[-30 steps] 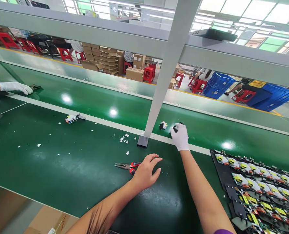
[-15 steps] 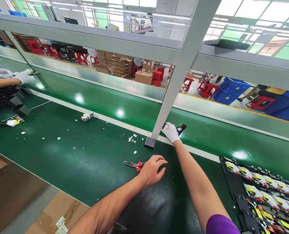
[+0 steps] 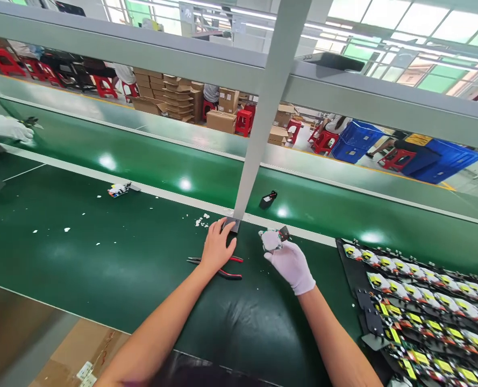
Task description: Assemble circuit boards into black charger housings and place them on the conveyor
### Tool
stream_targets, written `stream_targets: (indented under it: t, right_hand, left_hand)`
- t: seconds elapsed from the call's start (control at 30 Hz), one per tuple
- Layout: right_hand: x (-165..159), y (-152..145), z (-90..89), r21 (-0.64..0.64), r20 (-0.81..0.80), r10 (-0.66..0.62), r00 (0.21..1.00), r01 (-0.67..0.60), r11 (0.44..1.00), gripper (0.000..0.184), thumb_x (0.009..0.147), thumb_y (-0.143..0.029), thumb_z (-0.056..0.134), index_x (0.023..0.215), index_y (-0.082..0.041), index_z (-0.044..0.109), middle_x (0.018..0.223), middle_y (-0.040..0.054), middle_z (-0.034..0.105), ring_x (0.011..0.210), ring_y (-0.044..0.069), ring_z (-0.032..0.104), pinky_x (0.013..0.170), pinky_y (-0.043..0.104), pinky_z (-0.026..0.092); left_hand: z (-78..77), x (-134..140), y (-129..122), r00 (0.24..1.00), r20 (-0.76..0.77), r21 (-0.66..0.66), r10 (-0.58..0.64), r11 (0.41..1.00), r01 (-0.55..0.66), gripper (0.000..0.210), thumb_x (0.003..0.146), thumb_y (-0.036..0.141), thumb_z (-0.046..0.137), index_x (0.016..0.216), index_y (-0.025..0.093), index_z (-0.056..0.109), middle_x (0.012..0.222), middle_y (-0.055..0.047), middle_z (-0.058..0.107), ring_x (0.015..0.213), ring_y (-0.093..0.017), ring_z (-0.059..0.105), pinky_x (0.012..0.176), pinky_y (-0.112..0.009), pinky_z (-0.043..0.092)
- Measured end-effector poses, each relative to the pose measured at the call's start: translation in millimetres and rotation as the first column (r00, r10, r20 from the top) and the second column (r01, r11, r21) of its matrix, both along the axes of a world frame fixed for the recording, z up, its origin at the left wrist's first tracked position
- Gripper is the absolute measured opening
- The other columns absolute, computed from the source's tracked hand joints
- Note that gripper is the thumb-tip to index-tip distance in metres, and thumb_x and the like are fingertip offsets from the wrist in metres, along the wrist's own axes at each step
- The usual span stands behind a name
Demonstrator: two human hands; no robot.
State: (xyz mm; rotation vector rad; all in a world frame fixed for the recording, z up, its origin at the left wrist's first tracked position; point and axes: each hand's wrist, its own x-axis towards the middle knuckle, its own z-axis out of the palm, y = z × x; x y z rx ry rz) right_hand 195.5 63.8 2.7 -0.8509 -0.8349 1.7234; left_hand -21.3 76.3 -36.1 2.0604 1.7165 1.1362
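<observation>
My right hand, in a white glove, grips a small circuit board by its edge above the table. White material covers most of the board's visible face, and a black part sits beside it. My left hand is bare, thumb and fingers apart, with its fingertips at a dark grey block by the foot of the post. Whether they press on the block, I cannot tell. Just below this hand lie pliers with red-and-black handles, partly hidden by it.
Rows of circuit boards fill the right side. Another board and white crumbs lie leftward. Past the white strip is a black piece. A grey post rises ahead. A co-worker's gloved hand is at far left.
My right hand has come back from beyond the white strip with the board, leaving a black piece there. My left hand has moved forward from the pliers to the grey block. The view has shifted right.
</observation>
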Motion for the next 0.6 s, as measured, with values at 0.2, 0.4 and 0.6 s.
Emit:
stream_targets:
  t: [0.2,0.4,0.6]
  right_hand:
    - [-5,-42,3.2,-0.12,-0.235,0.064,0.97,-0.094,0.988,0.035,0.083,-0.03,0.069,0.117,-0.022,0.063,0.105,0.0091,0.07,0.073,0.012,0.059,0.058,0.02,0.052]
    - [-7,-54,9.1,-0.124,-0.27,0.03,0.962,-0.066,0.99,0.03,0.086,-0.031,0.068,0.114,-0.019,0.067,0.105,0.0098,0.071,0.086,0.015,0.063,0.063,0.021,0.055]
    - [-2,-63,6.7,-0.044,-0.253,0.009,0.968,-0.021,0.999,0.07,0.064,-0.003,0.076,0.128,-0.028,0.061,0.125,0.004,0.067,0.101,0.014,0.063,0.077,0.021,0.056]
  left_hand:
    - [9.2,12,0,0.936,-0.349,-0.22,-0.039,0.975,-0.041,0.046,0.092,0.033,0.058,0.138,0.025,0.057,0.152,-0.01,0.046,0.129,-0.033,0.05,0.103,-0.046,0.049]
    - [21.4,20,20,0.915,-0.398,-0.28,-0.061,0.958,-0.058,0.045,0.091,0.026,0.058,0.137,0.025,0.057,0.153,-0.014,0.043,0.121,-0.037,0.056,0.098,-0.051,0.052]
    - [32.1,8,32,0.945,-0.309,-0.363,-0.111,0.932,-0.009,0.047,0.086,0.012,0.056,0.13,0.028,0.061,0.149,-0.009,0.046,0.115,-0.03,0.064,0.098,-0.043,0.053]
